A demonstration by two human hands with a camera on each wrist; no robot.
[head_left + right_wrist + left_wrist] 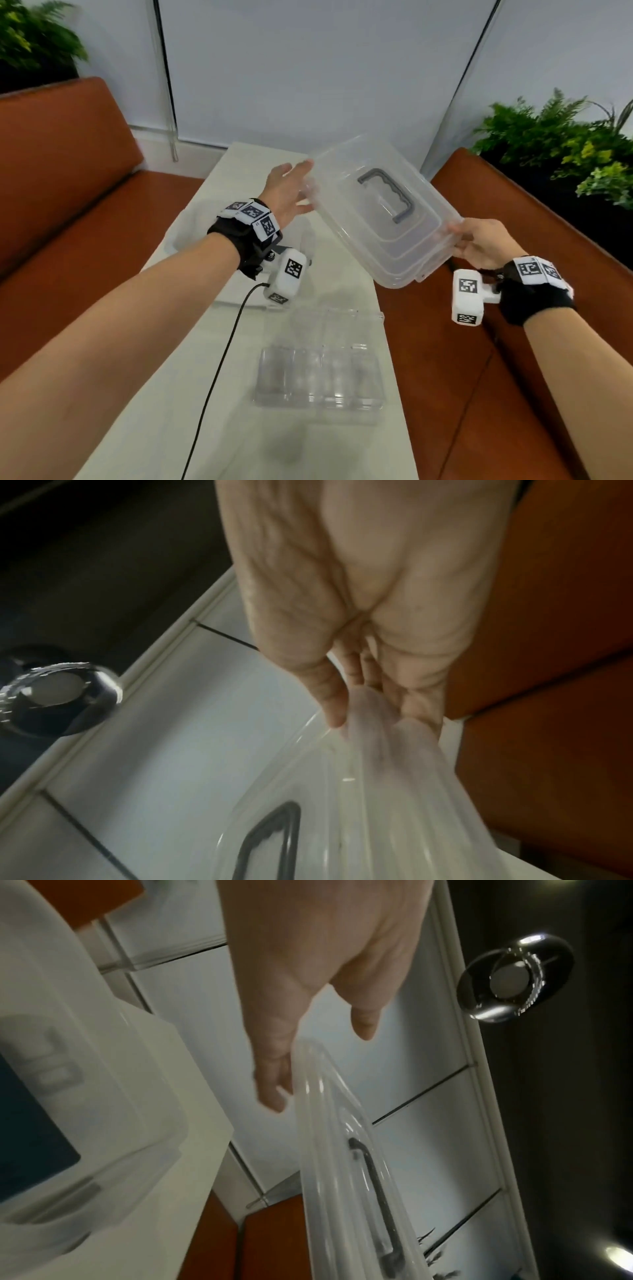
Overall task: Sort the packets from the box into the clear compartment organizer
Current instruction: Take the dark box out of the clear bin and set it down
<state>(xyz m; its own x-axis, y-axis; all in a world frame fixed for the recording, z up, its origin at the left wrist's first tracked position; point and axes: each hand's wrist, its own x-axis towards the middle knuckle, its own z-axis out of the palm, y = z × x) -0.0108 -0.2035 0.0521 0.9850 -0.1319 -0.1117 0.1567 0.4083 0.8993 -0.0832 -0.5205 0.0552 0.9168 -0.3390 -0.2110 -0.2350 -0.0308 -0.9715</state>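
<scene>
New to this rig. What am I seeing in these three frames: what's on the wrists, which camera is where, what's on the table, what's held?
No robot here: a person works with bare hands. The wide picture comes from a head-worn camera; the other two come from white camera blocks strapped at the wrists, looking along each palm. On the white table sit the clear compartment organizer, nearest, and a translucent box farther back, with something blue showing inside. Held tilted in the air is a clear lid with a grey handle: the right hand pinches one rim, and the left hand touches the opposite end with straight fingers.
</scene>
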